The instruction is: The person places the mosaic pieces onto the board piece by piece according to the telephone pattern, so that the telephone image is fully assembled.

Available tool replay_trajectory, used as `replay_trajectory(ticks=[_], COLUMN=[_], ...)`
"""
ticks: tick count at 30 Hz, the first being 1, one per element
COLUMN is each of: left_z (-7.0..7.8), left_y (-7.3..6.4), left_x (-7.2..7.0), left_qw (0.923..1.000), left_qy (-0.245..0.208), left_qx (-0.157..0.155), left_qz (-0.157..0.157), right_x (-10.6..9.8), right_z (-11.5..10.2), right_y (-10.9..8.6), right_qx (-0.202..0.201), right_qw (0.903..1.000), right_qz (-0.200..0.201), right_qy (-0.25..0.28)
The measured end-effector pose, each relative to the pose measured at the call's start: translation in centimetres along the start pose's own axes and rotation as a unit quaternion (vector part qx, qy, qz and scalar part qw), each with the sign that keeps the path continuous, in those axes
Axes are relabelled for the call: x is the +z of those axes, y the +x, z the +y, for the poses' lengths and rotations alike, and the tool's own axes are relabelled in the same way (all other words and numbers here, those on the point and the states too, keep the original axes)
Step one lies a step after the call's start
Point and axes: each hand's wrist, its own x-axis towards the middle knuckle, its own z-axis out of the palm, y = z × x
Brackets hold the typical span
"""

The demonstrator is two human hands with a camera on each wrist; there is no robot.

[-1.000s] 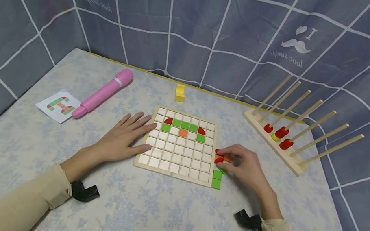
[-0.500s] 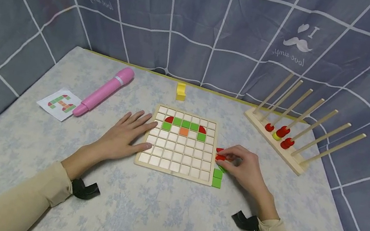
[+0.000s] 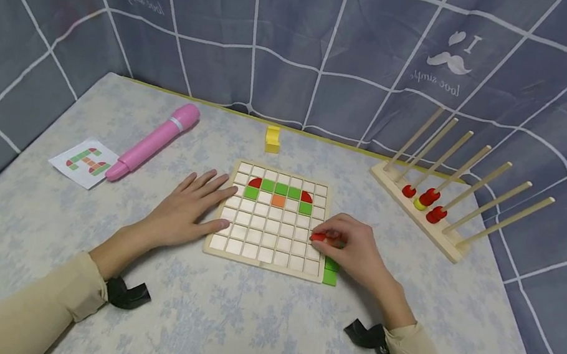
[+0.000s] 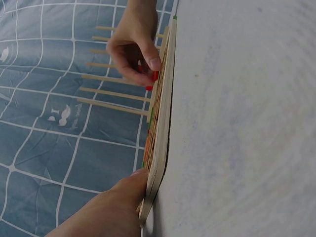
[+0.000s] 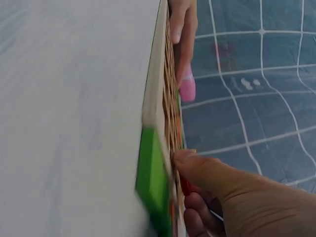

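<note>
A blue-grey curtain (image 3: pixel 223 2) with white grid lines rises behind and around the table (image 3: pixel 244 334); its printed lettering runs mirrored, and the frame cuts off its top. The pale patterned table loses its near edge below the picture. At the far right stands a wooden rack (image 3: pixel 445 245) with 7 slanting rods; its red and yellow beads (image 3: pixel 429 196) are bunched low and hard to count. Beige sleeves (image 3: pixel 34 301) are cut off at the bottom.

Near the table's middle lies the wooden grid board (image 3: pixel 269 241). The left hand (image 3: pixel 190 205), its fingers straight and apart, rests at the board's left edge; the left wrist view cuts off most of it. The right hand (image 3: pixel 353 249) is at the opposite edge, thumb and fingertips clamped on a red piece (image 3: pixel 317 237), mostly hidden. That piece is over the board's right part; whether it touches the surface cannot be told, nor whether it is more than 1 piece.

A pink stick (image 3: pixel 152 144) lies left of the board, its narrow end by a paper card (image 3: pixel 83 162) with a small coloured pattern. Beyond the board sits a yellow block (image 3: pixel 272 139).

The board bears 5 green squares (image 3: pixel 281 189), 2 red quarter-rounds (image 3: pixel 306 196) and 1 orange square (image 3: pixel 278 201). Loose green tiles (image 3: pixel 329 277) lie against its right side, partly covered by the hand.
</note>
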Motion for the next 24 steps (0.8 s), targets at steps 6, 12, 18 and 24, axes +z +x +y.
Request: replay_trajectory(ticks=[6,12,18,24], left_z=[0.0,0.1,0.2,0.2], left_y=[-0.1,-0.1,-0.1,0.0], left_x=[0.0,-0.1,-0.1,-0.2], left_qw=[1.0000,1.0000,1.0000,1.0000], left_qy=[0.002,-0.002,-0.002,0.001], left_qx=[0.001,-0.001,-0.006,-0.005], left_qz=[0.004,0.004,-0.001,-0.001], right_x=[1.8,3.8,5.4,6.0], right_z=[-2.0,-3.8,-4.4,-4.7], right_y=[3.0,6.2,7.8,8.0], right_qx=[-0.035,-0.058,-0.050,-0.041], right_qw=[0.9987,0.9960,0.9935,0.9916], right_qz=[-0.038,-0.068,-0.098,-0.117], right_qy=[-0.003,0.006,0.030,0.035])
